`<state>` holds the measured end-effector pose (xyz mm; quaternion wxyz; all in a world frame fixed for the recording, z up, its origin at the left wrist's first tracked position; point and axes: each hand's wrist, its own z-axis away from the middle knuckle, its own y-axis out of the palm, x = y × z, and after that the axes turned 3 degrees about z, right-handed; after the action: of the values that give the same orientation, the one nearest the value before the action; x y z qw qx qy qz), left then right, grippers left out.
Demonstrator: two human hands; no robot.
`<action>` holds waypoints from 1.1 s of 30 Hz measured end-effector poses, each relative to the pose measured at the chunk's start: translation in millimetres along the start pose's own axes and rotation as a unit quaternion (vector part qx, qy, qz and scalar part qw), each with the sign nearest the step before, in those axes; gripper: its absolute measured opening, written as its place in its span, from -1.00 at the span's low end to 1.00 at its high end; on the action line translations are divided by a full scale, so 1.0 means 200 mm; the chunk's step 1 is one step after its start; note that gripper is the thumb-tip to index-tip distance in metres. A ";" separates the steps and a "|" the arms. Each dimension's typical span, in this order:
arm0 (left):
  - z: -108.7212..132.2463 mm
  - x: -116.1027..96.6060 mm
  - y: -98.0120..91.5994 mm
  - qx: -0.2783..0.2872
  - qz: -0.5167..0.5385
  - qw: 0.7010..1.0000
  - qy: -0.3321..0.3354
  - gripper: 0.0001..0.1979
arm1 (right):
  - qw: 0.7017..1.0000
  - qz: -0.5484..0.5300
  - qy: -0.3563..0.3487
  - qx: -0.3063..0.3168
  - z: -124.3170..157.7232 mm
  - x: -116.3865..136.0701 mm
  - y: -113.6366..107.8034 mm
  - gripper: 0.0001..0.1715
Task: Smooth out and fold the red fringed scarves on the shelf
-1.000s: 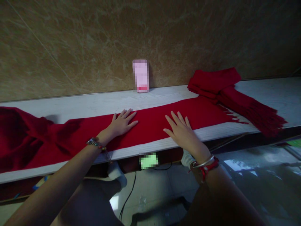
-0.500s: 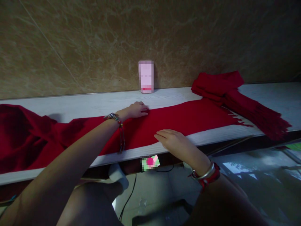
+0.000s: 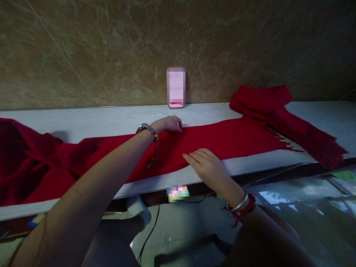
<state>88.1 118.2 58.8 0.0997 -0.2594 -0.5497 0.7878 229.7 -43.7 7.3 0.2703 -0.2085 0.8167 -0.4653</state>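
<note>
A long red scarf (image 3: 228, 137) lies stretched along a white wooden surface (image 3: 116, 118), bunched up at its left part and fringed at its right end. My left hand (image 3: 171, 123) rests at the scarf's far edge, fingers curled down and pressed together; what they hold, if anything, is hidden. At the near edge, my right hand (image 3: 204, 165) lies on the cloth with its fingers stretched out. A folded red scarf (image 3: 258, 100) with fringe sits at the right, touching the flat one.
A phone (image 3: 176, 87) leans upright against the brown marbled wall (image 3: 111, 52). Below the surface's front edge are a lit screen (image 3: 178, 193), a black cable (image 3: 151, 231) and the tiled floor. My legs are under the edge.
My left hand has moved slightly right along the far edge, and its fingers have curled in. My right hand has stayed near the same spot. The view has shifted a little.
</note>
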 end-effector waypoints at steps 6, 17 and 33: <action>0.00 0.02 0.00 -0.015 0.042 0.999 -0.020 -0.60 | 0.997 0.025 0.045 -0.066 -0.02 0.01 -0.01 -0.79; -0.05 0.04 -0.08 -0.102 0.252 0.962 0.027 -0.74 | 0.987 0.080 0.039 -0.134 0.02 -0.06 -0.11 -0.69; -0.49 -0.84 -0.28 -0.154 0.410 0.888 0.144 -0.69 | 0.932 0.125 0.263 -0.215 0.44 -0.87 -0.41 -0.56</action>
<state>274.0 144.3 135.2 -0.1952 -0.5842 -0.4883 0.6182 426.3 -37.2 85.7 0.0502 -0.0275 0.9586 -0.2789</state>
